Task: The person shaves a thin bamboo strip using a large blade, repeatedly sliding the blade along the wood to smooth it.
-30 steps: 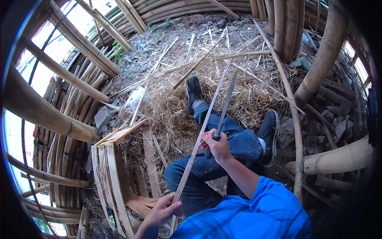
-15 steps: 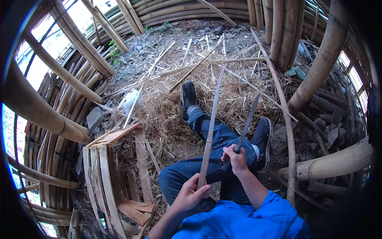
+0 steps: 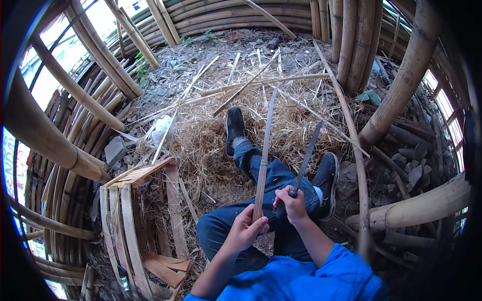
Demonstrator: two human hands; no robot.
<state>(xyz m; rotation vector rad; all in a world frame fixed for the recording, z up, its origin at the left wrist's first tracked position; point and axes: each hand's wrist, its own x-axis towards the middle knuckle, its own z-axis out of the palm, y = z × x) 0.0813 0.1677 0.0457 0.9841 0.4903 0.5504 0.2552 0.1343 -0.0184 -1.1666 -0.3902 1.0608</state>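
My left hand (image 3: 247, 231) is closed round the lower end of a long, flat bamboo strip (image 3: 263, 160), which points up and away over my legs. A knife with a long dark blade (image 3: 307, 156) is in my right hand (image 3: 292, 206); the fingers wrap its dark handle and the blade slants up and to the right. Strip and blade are apart, with a gap between them. Beneath both hands are my legs in blue jeans (image 3: 221, 226), one leg folded in front of me and the other stretched forward.
Fibrous shavings (image 3: 201, 145) and loose bamboo strips (image 3: 246, 93) litter the ground ahead. A wooden crate (image 3: 131, 220) stands at my left, near a grey block (image 3: 115, 150). Thick bamboo poles (image 3: 396, 85) rise on both sides; a long thin pole (image 3: 351, 130) lies at my right.
Everything shifts slightly left in the picture. My right hand and the knife have moved a little closer to me. Both hands keep their grips.
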